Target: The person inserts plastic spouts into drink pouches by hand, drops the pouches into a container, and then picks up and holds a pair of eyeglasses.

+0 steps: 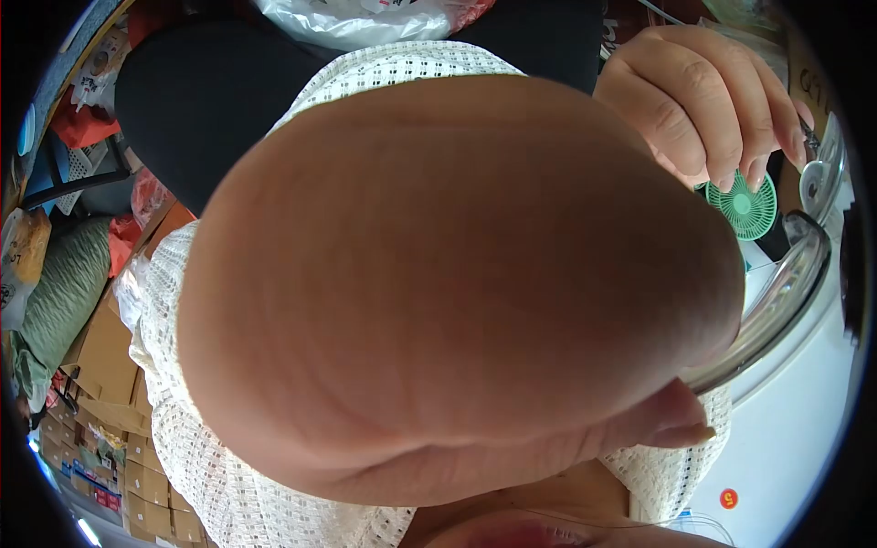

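My left hand (457, 283) is very close to the camera and fills the middle of the head view, a little blurred. Its fingers and thumb are closed at the lower right on a clear, curved, glossy piece (776, 301), whose kind I cannot make out. The piece arcs up to a dark rounded end. At the upper right is my right hand (708, 100), its fingers bent and held together. Their tips are near a small green fan (744, 205). Whatever is between those fingers, if anything, is hidden. A clear part (819, 183) lies just beyond them.
A white surface (776, 438) with a round red sticker (728, 499) is at the lower right. Cardboard boxes (110, 352) and a green sack (64, 292) stand on the left. A clear plastic bag (365, 23) lies at the top, by my dark-clothed legs.
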### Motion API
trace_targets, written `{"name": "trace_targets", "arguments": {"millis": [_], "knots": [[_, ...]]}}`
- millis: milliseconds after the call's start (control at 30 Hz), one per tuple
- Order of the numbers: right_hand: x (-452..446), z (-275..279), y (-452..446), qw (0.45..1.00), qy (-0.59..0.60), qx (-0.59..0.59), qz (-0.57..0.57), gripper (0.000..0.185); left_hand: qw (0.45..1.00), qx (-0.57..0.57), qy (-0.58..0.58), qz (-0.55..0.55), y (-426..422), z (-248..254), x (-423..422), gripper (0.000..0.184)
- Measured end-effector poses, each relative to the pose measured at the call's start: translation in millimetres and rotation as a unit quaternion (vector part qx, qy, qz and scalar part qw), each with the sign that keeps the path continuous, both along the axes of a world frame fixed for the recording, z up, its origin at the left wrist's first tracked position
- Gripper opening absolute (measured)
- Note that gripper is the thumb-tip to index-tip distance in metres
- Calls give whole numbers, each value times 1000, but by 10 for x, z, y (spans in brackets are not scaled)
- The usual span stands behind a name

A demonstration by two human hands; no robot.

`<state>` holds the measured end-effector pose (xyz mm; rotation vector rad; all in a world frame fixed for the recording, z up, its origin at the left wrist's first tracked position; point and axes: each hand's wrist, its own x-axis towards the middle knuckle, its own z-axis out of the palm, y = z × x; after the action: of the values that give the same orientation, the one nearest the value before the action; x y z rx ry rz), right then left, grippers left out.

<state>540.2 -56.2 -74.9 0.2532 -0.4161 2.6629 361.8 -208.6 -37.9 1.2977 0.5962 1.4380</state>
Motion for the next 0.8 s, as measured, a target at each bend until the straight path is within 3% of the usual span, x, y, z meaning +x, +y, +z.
{"name": "trace_targets", "arguments": {"millis": [233, 600, 800], "knots": [[12, -21, 16, 999, -14, 44, -11, 29, 1000, 11, 0, 6, 4, -35, 6, 32], [117, -245, 106, 975, -30, 216, -35, 36, 999, 37, 22, 32, -7, -89, -5, 31], [274, 230, 24, 906, -74, 387, -153, 37, 998, 49, 14, 44, -25, -77, 69, 31]]}}
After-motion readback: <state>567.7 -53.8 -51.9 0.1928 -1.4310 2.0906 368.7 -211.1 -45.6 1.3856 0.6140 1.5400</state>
